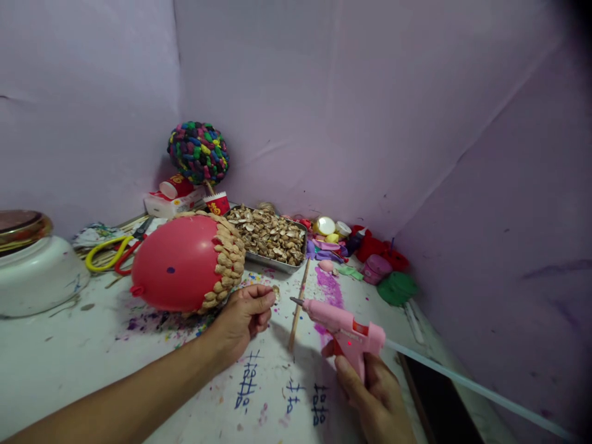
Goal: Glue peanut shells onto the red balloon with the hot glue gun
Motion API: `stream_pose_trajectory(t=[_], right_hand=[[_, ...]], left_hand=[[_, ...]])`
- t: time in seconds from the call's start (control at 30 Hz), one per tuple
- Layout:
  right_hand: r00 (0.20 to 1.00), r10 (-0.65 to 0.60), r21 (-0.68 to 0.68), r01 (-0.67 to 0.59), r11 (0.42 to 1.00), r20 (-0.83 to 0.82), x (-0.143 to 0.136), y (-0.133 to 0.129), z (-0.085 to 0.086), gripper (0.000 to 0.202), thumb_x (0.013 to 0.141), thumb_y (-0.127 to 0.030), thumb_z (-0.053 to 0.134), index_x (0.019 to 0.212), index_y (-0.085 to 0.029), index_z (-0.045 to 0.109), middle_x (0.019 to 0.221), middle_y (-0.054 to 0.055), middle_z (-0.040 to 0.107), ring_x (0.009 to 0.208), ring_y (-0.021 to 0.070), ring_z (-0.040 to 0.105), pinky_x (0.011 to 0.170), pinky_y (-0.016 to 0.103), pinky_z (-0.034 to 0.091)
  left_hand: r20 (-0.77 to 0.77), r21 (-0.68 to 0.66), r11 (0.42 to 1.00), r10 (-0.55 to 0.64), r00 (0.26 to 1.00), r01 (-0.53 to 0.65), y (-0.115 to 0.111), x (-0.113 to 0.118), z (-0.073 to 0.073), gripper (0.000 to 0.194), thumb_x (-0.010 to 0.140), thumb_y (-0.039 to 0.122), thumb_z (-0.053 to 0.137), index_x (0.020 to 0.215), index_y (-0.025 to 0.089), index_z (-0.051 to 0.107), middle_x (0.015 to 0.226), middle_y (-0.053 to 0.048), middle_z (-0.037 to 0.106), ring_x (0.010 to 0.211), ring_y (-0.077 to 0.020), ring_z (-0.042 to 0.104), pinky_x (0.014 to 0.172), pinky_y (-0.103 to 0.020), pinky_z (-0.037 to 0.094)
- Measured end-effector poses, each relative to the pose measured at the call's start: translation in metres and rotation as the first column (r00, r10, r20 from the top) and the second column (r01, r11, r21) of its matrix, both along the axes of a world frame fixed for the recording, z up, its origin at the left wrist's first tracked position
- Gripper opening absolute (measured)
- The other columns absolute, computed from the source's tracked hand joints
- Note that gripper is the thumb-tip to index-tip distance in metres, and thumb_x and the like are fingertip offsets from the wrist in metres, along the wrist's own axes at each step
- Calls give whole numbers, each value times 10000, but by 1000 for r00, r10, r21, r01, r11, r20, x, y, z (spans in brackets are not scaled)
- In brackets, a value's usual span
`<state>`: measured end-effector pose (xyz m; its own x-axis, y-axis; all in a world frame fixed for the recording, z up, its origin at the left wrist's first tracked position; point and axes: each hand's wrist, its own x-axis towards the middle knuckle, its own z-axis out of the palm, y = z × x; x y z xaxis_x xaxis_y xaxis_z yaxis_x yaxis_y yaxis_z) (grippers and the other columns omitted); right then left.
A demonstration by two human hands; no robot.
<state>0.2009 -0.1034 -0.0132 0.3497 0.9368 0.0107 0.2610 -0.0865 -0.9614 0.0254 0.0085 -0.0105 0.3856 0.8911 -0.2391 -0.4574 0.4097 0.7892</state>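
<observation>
Between the thumb and fingertips of my left hand (250, 311) is a small peanut shell (276, 290), hollow side partly visible. My right hand (374, 394) grips a pink glue gun (342, 324) by its handle, a small red light lit on its side. Its dark nozzle points left, a short gap from the shell. A long translucent glue stick (462, 374) runs out of the gun's back. Beside my left hand lies a red balloon (173, 265), its right end covered with rows of peanut shells (226, 262).
A metal tray (277, 264) of peanut shells stands behind, with a thin wooden stick (300, 302) nearer. Scissors (111, 253), a white pot (37, 277) and a multicoloured ball (198, 153) are left. Balloons, paint pots and a green lump (396, 287) lie right, above a dark flat object (439, 401).
</observation>
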Motion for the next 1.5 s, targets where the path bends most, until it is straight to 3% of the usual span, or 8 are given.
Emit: stream_pose_trajectory(t=[0.3, 0.6, 0.7, 0.87, 0.93, 1.03, 1.13, 1.5], right_hand=[[989, -128, -187, 111, 976, -79, 6, 44, 1, 275, 611, -413, 617, 727, -181, 527, 476, -76, 447, 400, 91, 401, 394, 207, 317], [994, -1, -226, 26, 974, 111, 29, 83, -9, 240, 541, -445, 542, 540, -213, 478, 380, -49, 421, 330, 106, 351, 383, 242, 239], [962, 16, -223, 48, 974, 274, 40, 85, 0, 214, 536, -425, 596, 533, -218, 543, 480, 29, 561, 474, 201, 502, 471, 291, 296], [552, 142, -243, 115, 963, 822, 17, 80, 33, 229, 716, -363, 499, 695, -199, 656, 818, 157, 670, 808, 367, 586, 633, 405, 365], [726, 106, -127, -26, 992, 680, -7, 84, 43, 351, 726, -409, 524, 979, -196, 641, 1039, 133, 640, 953, 331, 561, 775, 399, 377], [982, 184, -90, -187, 978, -38, -44, 97, 51, 538, 676, -504, 605, 1117, -199, 560, 1183, 102, 570, 1037, 271, 527, 832, 341, 391], [868, 206, -108, -283, 953, -453, -71, 114, 52, 519, 671, -566, 595, 1055, -218, 580, 1222, 75, 538, 1086, 254, 485, 788, 336, 422], [594, 243, -70, -454, 888, -766, -106, 132, 41, 564, 687, -687, 474, 910, -195, 637, 819, 43, 646, 669, 161, 579, 565, 271, 461]], left_hand=[[9, 10, 997, -79, 997, 79, -16, -9, 22, 218, 611, 261, 702, 640, 154, 514, 411, 74, 393, 372, -25, 276, 373, -161, 185], [62, 142, 986, 73, 995, -82, -20, -73, 98, 253, 555, 257, 762, 632, 157, 543, 452, 58, 403, 390, -34, 316, 360, -152, 248], [71, 211, 943, 247, 966, -257, -17, -95, 116, 253, 519, 233, 774, 633, 152, 563, 502, 40, 446, 394, -33, 333, 348, -149, 260], [97, 291, 850, 430, 897, -439, -4, -119, 126, 232, 505, 181, 766, 630, 157, 572, 540, 35, 454, 435, -47, 358, 367, -151, 313], [81, 313, 836, 449, 890, -451, 3, -123, 122, 212, 523, 185, 753, 633, 160, 574, 509, 40, 431, 439, -56, 357, 371, -157, 325], [53, 342, 806, 496, 867, -482, 15, -128, 112, 195, 535, 177, 741, 647, 154, 582, 489, 46, 429, 432, -55, 359, 363, -152, 318], [39, 342, 784, 539, 842, -518, 25, -133, 98, 210, 524, 175, 748, 647, 150, 580, 483, 55, 436, 422, -49, 367, 355, -142, 309], [51, 349, 796, 510, 858, -494, 33, -139, 88, 236, 533, 169, 760, 644, 147, 552, 465, 67, 430, 393, -37, 367, 338, -133, 306]])
